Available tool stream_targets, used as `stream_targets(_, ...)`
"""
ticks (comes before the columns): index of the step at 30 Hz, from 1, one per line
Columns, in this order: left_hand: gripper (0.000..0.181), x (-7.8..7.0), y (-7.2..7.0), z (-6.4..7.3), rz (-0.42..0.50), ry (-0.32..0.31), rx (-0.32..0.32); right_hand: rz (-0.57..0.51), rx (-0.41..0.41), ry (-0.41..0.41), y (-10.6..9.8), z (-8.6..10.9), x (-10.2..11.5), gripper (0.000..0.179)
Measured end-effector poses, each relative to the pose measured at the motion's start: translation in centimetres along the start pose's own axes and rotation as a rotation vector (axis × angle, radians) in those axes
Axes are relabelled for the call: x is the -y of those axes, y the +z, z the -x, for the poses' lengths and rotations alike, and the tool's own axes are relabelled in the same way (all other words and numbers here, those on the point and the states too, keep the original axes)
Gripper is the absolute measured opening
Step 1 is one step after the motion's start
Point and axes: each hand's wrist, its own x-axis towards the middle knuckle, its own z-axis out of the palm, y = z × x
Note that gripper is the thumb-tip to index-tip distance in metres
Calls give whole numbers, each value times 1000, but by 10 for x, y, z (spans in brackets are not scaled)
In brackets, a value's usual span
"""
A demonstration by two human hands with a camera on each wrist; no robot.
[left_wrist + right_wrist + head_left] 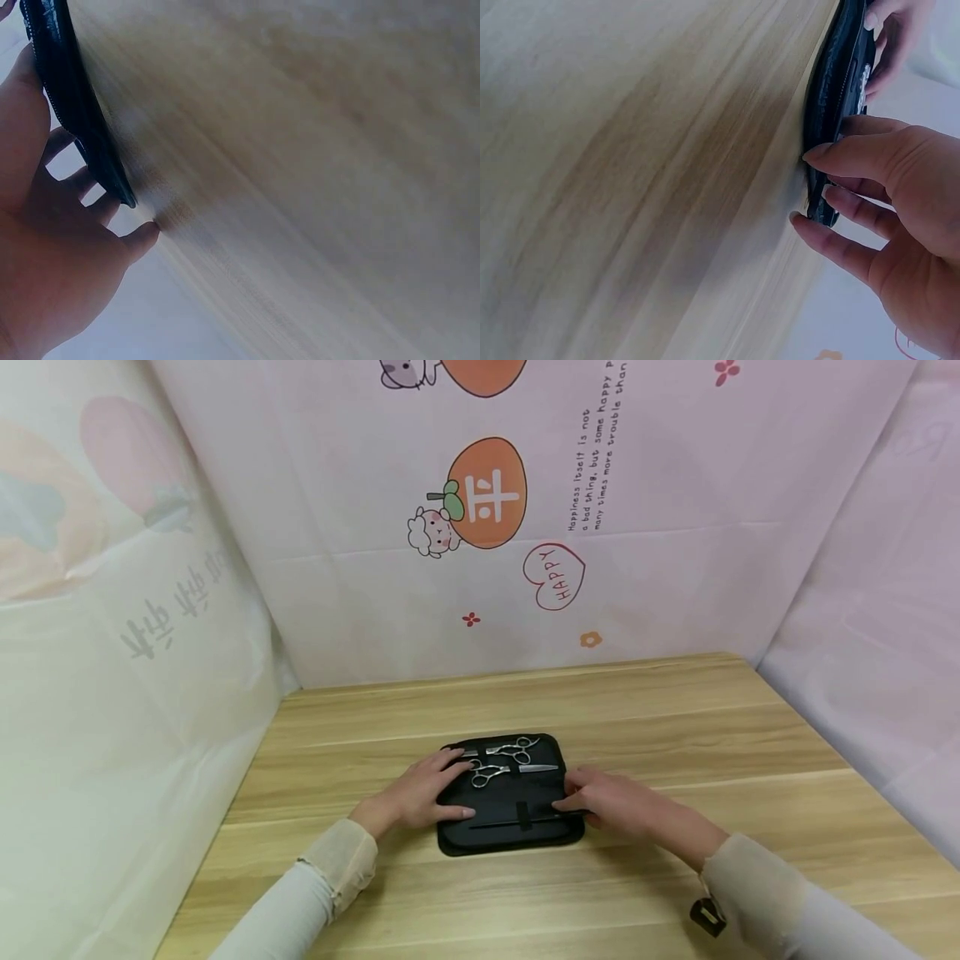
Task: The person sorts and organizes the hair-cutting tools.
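A black zip case (495, 800) lies unfolded on the wooden table. Two pairs of silver hairdressing scissors sit under straps inside it: thinning shears (516, 750) at the back and straight-bladed scissors (487, 773) in front. Along the near side a slim black comb (491, 824) with a narrow tail passes under a strap. My left hand (425, 789) rests spread on the case's left edge, fingertips near the scissors handles and thumb near the comb's tail. At the right edge, my right hand (611, 802) pinches the comb's other end, which its fingers partly hide.
The wood-grain table (360, 893) extends around the case on all sides. A printed cloth (360, 610) hangs behind the table, with similar cloth at left and right. A small black tag (707, 917) dangles at the right sleeve's cuff.
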Motion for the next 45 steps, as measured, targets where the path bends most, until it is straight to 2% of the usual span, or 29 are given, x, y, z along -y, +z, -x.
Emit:
stream_targets(15,83,10,10,-5,-22,-29,5,-1,47,-14,1,-4,6,61)
stream_targets(21,80,2,2,-2,-17,-28,2,-4,70,-9,0,-6,8,64)
stream_targets(28,80,1,2,-1,-11,-23,2,20,117,-5,5,-11,10,50)
stream_targets(32,81,4,5,-2,-14,-21,-2,16,99,-12,7,-12,11,43)
stream_targets(39,78,0,1,-1,-3,-23,-2,45,30,-88,6,-17,11,40)
stream_targets(45,77,-1,1,-1,-10,-34,5,45,30,-94,4,-21,15,38)
